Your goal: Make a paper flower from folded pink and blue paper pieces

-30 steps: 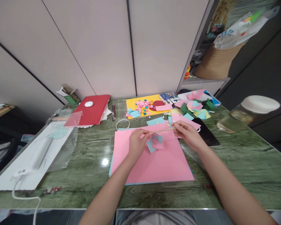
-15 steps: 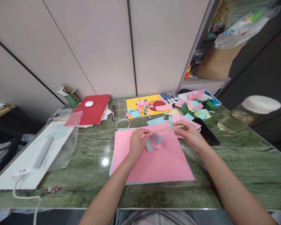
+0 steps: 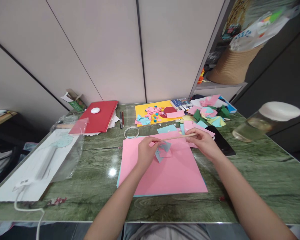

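Above a pink paper sheet (image 3: pixel 162 180), a thin pale wooden stick (image 3: pixel 176 137) stretches sideways between my two hands. My left hand (image 3: pixel 147 151) pinches the stick's left end, where a small piece of blue-grey and pink folded paper (image 3: pixel 165 151) hangs from the fingertips. Whether that paper is fixed to the stick cannot be made out. My right hand (image 3: pixel 202 141) has thumb and fingers closed on the right end. Blue paper edges show under the pink sheet.
Behind lie a wire ring (image 3: pixel 131 132), a yellow sheet (image 3: pixel 140 110) with small paper bits, and crumpled coloured paper (image 3: pixel 210 115). A black phone-like slab (image 3: pixel 223 145) and a lidded bottle (image 3: pixel 252 128) stand right. Leftward are a red folder (image 3: pixel 100 118) and a glue gun-like white tool (image 3: pixel 46 163).
The folded paper at my left fingertips has turned and shifted slightly left. Both hands stay almost in place with the stick between them.
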The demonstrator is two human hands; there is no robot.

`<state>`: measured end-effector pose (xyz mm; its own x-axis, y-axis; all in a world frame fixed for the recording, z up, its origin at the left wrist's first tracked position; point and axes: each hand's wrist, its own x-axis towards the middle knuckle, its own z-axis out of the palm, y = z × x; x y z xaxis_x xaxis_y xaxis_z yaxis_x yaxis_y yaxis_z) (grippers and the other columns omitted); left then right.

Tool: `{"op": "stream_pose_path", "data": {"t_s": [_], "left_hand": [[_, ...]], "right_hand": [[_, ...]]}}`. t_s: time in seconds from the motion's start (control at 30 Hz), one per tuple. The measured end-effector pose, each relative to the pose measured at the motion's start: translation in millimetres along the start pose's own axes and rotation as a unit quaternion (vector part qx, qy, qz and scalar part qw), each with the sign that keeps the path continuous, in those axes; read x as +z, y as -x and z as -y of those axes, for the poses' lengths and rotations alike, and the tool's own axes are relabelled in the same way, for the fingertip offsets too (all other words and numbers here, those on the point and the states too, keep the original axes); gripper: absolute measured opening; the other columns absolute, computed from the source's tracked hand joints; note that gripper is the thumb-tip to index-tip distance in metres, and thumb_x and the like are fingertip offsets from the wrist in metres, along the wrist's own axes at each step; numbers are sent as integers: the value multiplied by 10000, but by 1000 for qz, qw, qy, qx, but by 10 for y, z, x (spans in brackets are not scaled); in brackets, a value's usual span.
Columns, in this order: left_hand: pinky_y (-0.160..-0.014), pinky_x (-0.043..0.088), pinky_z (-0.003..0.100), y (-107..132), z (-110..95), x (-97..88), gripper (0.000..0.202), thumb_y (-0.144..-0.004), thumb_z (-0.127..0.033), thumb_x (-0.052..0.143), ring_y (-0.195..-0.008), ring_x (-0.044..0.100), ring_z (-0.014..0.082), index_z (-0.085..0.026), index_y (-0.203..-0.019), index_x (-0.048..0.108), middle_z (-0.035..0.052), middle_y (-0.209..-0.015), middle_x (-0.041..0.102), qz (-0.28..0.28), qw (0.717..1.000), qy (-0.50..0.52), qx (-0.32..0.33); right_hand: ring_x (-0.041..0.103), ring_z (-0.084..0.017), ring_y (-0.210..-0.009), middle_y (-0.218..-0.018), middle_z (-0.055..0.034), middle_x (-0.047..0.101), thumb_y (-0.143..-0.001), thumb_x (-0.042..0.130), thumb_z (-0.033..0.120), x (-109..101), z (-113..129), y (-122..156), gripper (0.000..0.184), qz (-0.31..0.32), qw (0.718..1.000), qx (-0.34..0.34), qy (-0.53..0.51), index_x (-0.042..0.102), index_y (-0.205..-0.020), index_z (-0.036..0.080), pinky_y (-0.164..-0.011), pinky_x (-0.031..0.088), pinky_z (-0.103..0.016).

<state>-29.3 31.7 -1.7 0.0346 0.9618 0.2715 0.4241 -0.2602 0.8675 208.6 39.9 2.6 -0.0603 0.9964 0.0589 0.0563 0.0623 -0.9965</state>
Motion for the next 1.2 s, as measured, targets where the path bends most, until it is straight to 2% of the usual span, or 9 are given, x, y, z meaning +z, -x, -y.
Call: {"op": "stream_pose_path", "data": {"t_s": [0.13, 0.27, 0.53, 0.8, 1.2], "left_hand": [[-757, 445, 263, 0, -13, 3, 138, -719, -164, 605, -791, 610, 137, -211, -841, 651, -1, -822, 676, -8, 1000, 19, -16], [-718, 448, 251, 7, -36, 5, 145, -713, -156, 605, -751, 612, 130, -209, -848, 616, -13, -779, 663, -13, 999, 27, -14], [-761, 429, 266, 16, -26, 11, 64, -739, -164, 582, -769, 583, 136, -205, -765, 623, -7, -785, 649, -12, 1000, 10, 13], [-749, 430, 261, 19, -44, 8, 49, -737, -169, 582, -759, 579, 136, -201, -746, 618, -8, -772, 645, -18, 1000, 15, 14], [-780, 440, 289, 29, -67, -1, 86, -727, -194, 609, -799, 593, 150, -209, -802, 648, 7, -812, 661, -31, 999, 16, 1]], "right_hand": [[515, -118, -687, -781, 6, 577, -649, 714, 296, -25, -16, -9, 222, -21, 1000, 7, -14, 607, -826, 218, -622, 398, -246], [522, -119, -690, -768, 8, 574, -673, 695, 302, -23, -35, -14, 206, -12, 1000, 6, -4, 608, -841, 219, -631, 405, -248], [522, -122, -672, -742, 8, 566, -697, 667, 304, 5, -42, -3, 185, 9, 1000, 14, 1, 597, -843, 214, -620, 392, -253], [501, -117, -639, -695, 10, 548, -686, 660, 312, 27, -4, -1, 198, 28, 999, 40, -23, 600, -840, 203, -603, 367, -255], [473, -113, -630, -726, 1, 526, -651, 677, 341, 37, 67, 16, 221, 32, 997, 54, -34, 603, -799, 195, -575, 360, -245]]}}
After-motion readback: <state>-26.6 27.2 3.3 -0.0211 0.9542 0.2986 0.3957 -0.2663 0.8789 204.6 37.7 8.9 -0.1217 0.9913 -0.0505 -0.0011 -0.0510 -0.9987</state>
